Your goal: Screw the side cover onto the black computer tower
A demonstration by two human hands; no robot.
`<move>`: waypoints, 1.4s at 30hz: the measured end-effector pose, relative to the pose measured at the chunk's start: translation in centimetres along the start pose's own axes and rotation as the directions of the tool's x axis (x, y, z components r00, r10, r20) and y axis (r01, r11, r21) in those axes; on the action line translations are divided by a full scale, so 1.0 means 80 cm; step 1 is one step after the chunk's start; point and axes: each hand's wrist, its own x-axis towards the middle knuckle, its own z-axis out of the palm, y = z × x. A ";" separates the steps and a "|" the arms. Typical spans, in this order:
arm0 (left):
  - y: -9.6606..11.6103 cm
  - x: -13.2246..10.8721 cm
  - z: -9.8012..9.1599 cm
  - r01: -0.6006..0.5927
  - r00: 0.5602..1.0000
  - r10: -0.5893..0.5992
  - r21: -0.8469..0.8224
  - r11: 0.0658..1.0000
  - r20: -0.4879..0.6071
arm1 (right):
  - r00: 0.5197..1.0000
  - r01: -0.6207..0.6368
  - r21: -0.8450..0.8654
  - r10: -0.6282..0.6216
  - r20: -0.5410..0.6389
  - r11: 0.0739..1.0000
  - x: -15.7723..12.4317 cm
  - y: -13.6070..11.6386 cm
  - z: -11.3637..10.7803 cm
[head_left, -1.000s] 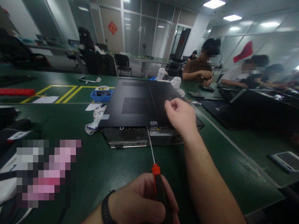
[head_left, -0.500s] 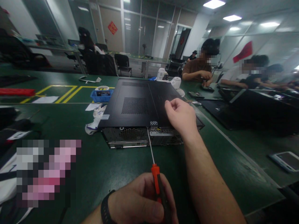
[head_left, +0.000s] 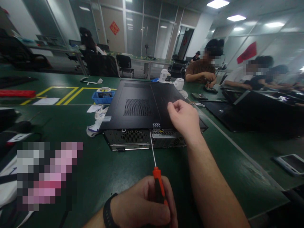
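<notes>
A black computer case (head_left: 140,91) lies flat on the green table, its vented rear panel (head_left: 134,137) facing me. My left hand (head_left: 147,202), with a dark band at the wrist, is wrapped round the orange and black handle of a screwdriver (head_left: 156,172). The screwdriver's thin shaft runs up to the top edge of the rear panel, near a patterned label (head_left: 156,125). Any screw at the tip is too small to make out. On the right part of the case top rests my right hand (head_left: 185,118), its fingers curled in; whatever they may hold is hidden.
Left of the case are a blue tray (head_left: 103,97) and a crumpled white glove (head_left: 98,120). White devices (head_left: 178,84) stand behind it. A large black casing (head_left: 263,110) and a phone (head_left: 292,164) lie to the right. Another person (head_left: 204,68) works across the table.
The screwdriver handle has turned and its lower end has shifted slightly left, with my left hand around it. My right hand and the case have stayed in place.
</notes>
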 end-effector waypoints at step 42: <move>-0.006 -0.007 -0.011 0.003 1.000 -0.003 -0.040 0.999 0.003 | 1.000 0.012 0.001 -0.012 -0.011 1.000 0.000 0.002 0.002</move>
